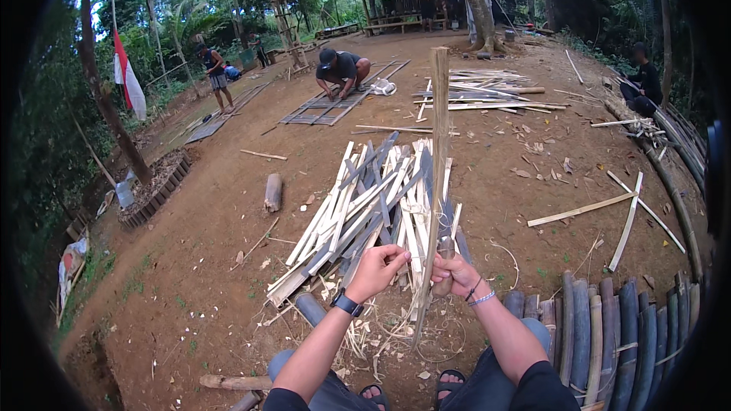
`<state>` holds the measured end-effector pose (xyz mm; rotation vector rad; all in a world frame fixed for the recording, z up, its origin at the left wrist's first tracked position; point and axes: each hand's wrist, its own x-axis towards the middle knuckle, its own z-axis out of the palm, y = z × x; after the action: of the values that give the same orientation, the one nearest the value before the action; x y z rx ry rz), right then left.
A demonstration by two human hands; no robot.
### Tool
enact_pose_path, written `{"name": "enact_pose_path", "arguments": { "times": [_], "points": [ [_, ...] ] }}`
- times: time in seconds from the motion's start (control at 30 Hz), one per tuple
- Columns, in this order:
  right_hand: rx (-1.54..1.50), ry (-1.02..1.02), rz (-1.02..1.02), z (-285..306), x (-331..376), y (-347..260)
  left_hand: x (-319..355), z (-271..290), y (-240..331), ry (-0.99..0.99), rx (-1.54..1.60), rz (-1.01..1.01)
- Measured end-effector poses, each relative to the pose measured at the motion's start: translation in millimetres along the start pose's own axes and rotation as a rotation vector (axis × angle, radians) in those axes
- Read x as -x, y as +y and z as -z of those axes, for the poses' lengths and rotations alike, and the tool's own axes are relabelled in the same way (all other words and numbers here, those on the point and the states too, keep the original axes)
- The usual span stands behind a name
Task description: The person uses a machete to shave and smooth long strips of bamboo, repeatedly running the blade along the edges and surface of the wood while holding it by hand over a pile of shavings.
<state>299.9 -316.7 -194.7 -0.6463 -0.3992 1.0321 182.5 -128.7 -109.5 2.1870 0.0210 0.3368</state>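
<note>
Surrounding bare dirt yard (190, 259), bamboo slats (365, 205)

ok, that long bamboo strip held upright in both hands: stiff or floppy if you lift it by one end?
Probably springy rather than floppy: the bamboo strip stands upright above the right hand and left hand with hardly any sag. Likely light, since it is thin and narrow. Its split edges may be splintery; the picture is too coarse to confirm.

The right hand (455, 274) is covering whatever tool it grips against the bamboo strip (437, 175), the strip's lower end is getting lost among shavings, both upper arms are running off the lower edge, and the far workers' hands are staying too small to read.
</note>
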Motion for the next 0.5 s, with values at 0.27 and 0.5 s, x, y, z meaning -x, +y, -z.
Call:
{"name": "enact_pose_path", "arguments": {
  "times": [0.27, 0.5],
  "points": [
    [0.03, 0.064, 0.01, -27.7, -4.9, 13.3, -6.5, 6.1, 38.9, 0.328, 0.042, -0.216],
    [-0.021, 0.049, -0.06, -34.8, -4.4, 23.2, -43.8, 42.4, 75.6, -0.319, 1.044, 0.025]
  ]
}}
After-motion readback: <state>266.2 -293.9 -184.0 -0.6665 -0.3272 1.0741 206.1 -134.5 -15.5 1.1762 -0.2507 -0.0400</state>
